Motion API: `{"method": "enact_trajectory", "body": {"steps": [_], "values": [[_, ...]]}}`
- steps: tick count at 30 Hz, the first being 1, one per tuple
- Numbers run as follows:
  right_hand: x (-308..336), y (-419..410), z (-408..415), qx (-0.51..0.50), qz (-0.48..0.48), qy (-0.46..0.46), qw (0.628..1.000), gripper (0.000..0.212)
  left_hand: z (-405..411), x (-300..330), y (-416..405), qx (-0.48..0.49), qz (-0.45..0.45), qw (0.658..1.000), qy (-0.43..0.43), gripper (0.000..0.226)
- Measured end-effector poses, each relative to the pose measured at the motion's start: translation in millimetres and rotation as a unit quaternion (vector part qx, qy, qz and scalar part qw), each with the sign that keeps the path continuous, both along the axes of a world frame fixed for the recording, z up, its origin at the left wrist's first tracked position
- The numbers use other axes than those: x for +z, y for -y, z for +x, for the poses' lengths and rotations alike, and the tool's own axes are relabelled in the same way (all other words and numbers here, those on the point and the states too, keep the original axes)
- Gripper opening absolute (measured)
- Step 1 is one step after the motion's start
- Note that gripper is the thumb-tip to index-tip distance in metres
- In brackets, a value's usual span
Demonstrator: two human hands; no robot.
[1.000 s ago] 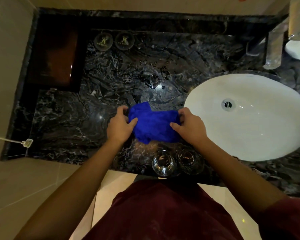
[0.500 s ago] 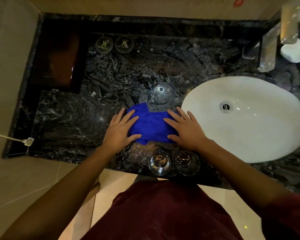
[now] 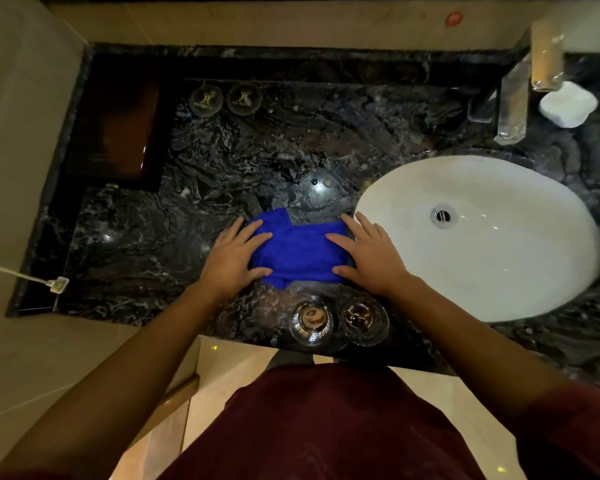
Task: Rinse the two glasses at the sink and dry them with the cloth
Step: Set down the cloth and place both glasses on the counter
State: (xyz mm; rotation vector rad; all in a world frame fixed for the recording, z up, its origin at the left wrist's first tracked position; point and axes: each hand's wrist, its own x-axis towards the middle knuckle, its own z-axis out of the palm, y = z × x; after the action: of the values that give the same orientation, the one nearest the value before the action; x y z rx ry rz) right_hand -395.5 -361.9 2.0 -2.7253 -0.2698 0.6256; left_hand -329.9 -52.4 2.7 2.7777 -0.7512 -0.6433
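Note:
A blue cloth (image 3: 297, 252) lies flat on the dark marble counter (image 3: 222, 174), just left of the white oval sink (image 3: 482, 237). My left hand (image 3: 231, 256) rests palm down on the cloth's left edge, fingers spread. My right hand (image 3: 369, 256) lies flat on its right edge, fingers apart too. Two clear glasses stand side by side at the counter's front edge, below the cloth: the left glass (image 3: 310, 320) and the right glass (image 3: 362, 318). Neither hand touches them.
Two round dark coasters (image 3: 224, 98) sit at the back of the counter beside a dark wooden tray (image 3: 115, 123). A chrome faucet (image 3: 513, 98) and a white soap (image 3: 568, 103) are at the back right. A white cable plug (image 3: 58, 284) lies at the left edge. Water drops speckle the counter.
My hands went from pinching the cloth's two ends to lying flat and open on it. The cloth has been pressed flat on the counter. The glasses have not moved.

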Motion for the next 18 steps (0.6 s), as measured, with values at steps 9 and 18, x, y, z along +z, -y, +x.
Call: {"method": "enact_trajectory", "body": {"steps": [9, 18], "values": [[55.9, 36.5, -50.3, -0.139, 0.185, 0.043, 0.972, 0.057, -71.3, 48.5, 20.3, 0.061, -0.183, 0.979, 0.066, 0.076], [50.4, 33.1, -118.8, -0.022, 0.141, 0.009, 0.99, 0.101, -133.5, 32.3, 31.7, 0.023, -0.153, 0.987, 0.044, 0.104]]}}
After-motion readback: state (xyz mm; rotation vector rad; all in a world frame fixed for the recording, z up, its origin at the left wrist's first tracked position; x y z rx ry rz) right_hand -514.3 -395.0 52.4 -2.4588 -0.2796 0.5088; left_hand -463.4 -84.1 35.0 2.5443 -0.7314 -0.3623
